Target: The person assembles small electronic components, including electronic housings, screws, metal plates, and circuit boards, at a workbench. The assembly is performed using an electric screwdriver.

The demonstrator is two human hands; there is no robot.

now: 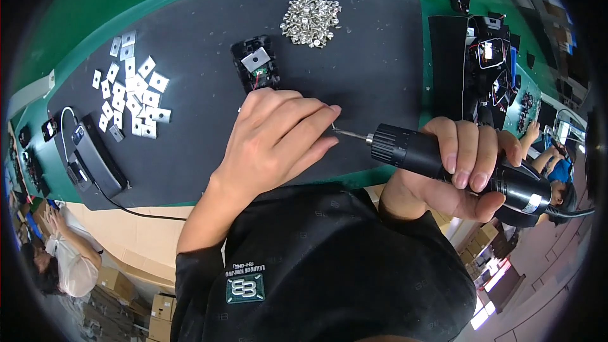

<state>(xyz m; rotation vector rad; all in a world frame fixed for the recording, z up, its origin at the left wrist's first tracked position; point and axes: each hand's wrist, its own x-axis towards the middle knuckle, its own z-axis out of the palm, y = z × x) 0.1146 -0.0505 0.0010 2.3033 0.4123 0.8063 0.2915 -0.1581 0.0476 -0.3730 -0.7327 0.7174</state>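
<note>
My right hand [472,158] is wrapped round a black electric screwdriver [405,147], held level with its bit [350,133] pointing left. My left hand [269,139] is closed, its fingertips curled by the tip of the bit. Whatever small thing is between those fingers is too small to make out. Just beyond the left hand lies a black plastic housing [269,78] on the dark mat. In it sit a silvery square plate [255,59] with a hole and a small green circuit board [260,72]; its near end is hidden by the hand.
A heap of silvery screws [310,20] lies at the far middle of the mat [373,57]. Several loose square metal plates [136,92] are scattered at left. Nearer stands a black power box [95,158] with a cable. Black assemblies [494,57] crowd the right. Other people sit at both sides.
</note>
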